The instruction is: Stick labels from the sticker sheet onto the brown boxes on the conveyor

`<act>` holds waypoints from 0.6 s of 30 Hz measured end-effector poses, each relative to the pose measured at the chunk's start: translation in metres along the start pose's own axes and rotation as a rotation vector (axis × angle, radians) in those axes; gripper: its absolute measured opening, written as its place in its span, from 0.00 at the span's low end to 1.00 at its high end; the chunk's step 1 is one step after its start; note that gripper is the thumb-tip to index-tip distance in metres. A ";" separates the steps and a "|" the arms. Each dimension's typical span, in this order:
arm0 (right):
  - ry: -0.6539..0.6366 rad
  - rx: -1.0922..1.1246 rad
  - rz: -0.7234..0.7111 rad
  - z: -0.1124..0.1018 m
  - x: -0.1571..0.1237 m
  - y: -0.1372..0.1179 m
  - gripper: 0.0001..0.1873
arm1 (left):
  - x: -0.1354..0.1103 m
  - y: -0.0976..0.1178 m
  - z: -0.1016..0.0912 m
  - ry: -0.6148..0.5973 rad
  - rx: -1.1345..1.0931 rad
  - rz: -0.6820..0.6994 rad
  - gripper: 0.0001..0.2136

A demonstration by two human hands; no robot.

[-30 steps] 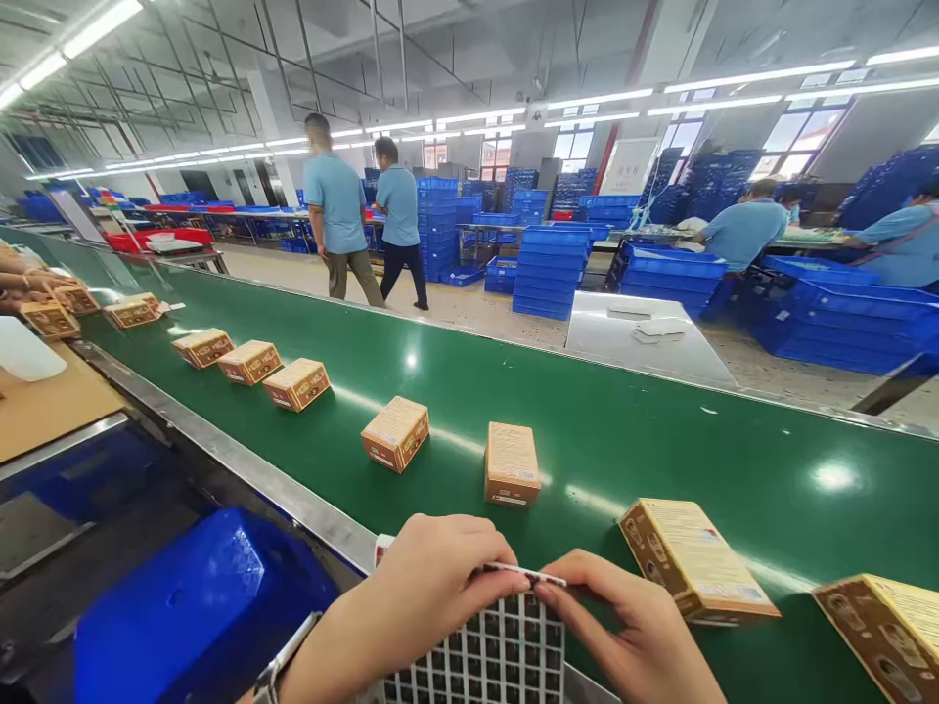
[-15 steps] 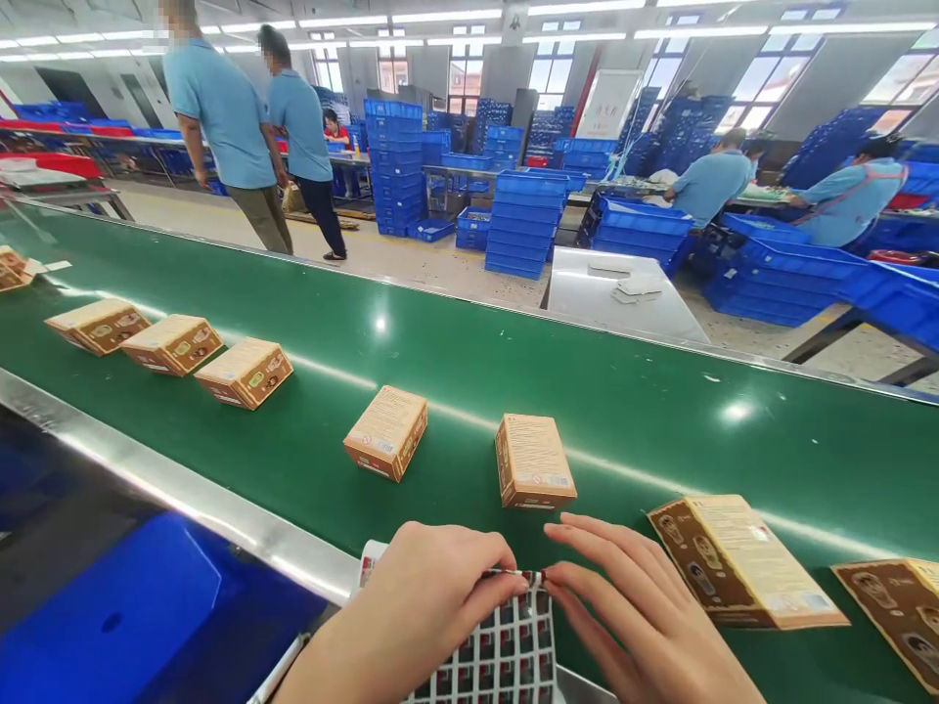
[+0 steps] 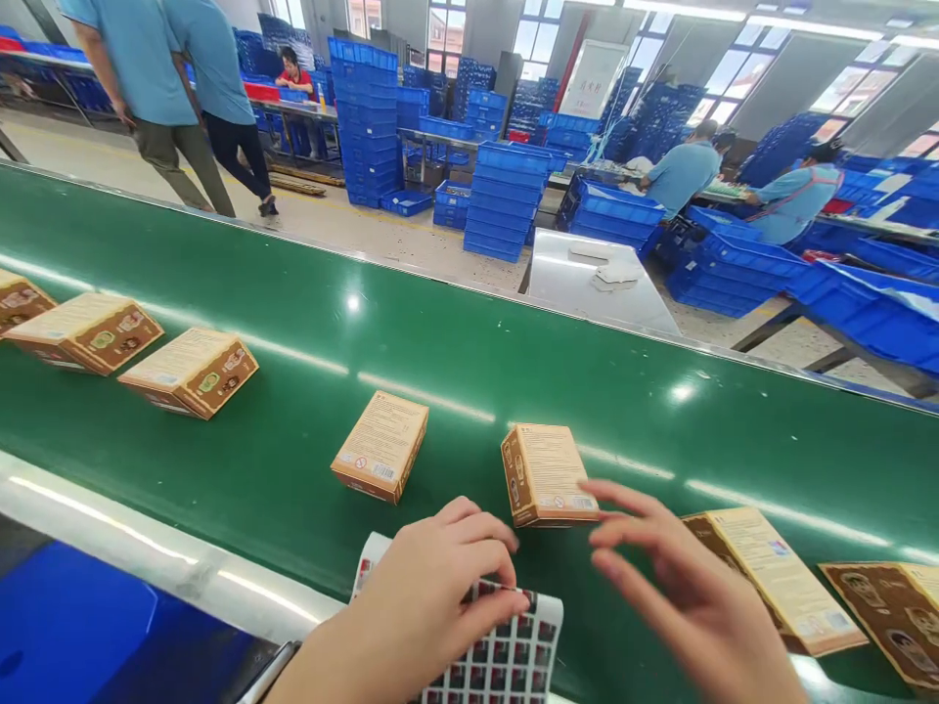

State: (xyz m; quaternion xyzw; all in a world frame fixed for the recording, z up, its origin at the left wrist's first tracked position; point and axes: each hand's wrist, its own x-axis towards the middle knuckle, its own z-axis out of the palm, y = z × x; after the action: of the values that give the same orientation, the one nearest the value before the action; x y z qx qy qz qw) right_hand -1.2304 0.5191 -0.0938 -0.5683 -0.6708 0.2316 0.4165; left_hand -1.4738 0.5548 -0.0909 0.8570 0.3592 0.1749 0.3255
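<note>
Our left hand [image 3: 432, 596] pinches the sticker sheet [image 3: 506, 655], a white sheet gridded with small red-and-dark labels, at the green conveyor belt's [image 3: 469, 381] near edge. Our right hand [image 3: 682, 596] hovers open-fingered beside a tan carton [image 3: 547, 471].

Light: you work in bright, even light from windows [image 3: 734, 68] at the top of the frame.
Glare: white streaks across your belt [image 3: 469, 362].
Blur: your right hand [image 3: 690, 596] smears.
Edges: lines bow at the corners.
</note>
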 end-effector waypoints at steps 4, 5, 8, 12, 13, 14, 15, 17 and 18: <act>0.176 0.339 0.438 -0.007 0.030 0.033 0.18 | 0.023 0.002 0.019 -0.047 0.058 0.263 0.09; 0.176 0.406 0.496 -0.006 0.036 0.041 0.19 | 0.029 0.001 0.025 -0.054 0.070 0.289 0.09; 0.167 0.536 0.609 -0.001 0.045 0.058 0.22 | 0.044 -0.002 0.043 -0.067 0.097 0.288 0.08; 0.247 0.537 0.651 0.001 0.043 0.067 0.26 | 0.052 -0.002 0.055 -0.088 0.110 0.261 0.08; 0.265 0.525 0.653 0.001 0.041 0.069 0.27 | 0.053 0.000 0.056 -0.089 0.108 0.260 0.08; 0.279 0.514 0.652 0.001 0.039 0.070 0.27 | 0.054 0.002 0.058 -0.091 0.106 0.258 0.08; 0.292 0.501 0.650 0.001 0.037 0.071 0.27 | 0.054 0.004 0.058 -0.094 0.105 0.257 0.08; 0.322 0.463 0.640 0.000 0.034 0.073 0.26 | 0.056 0.007 0.059 -0.107 0.104 0.260 0.08; 0.335 0.439 0.633 0.000 0.032 0.073 0.25 | 0.057 0.009 0.059 -0.113 0.107 0.263 0.08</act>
State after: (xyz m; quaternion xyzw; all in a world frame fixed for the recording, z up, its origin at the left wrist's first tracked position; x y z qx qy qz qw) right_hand -1.1894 0.5680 -0.1419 -0.6739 -0.3207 0.3898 0.5395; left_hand -1.3990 0.5658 -0.1243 0.9212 0.2338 0.1484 0.2734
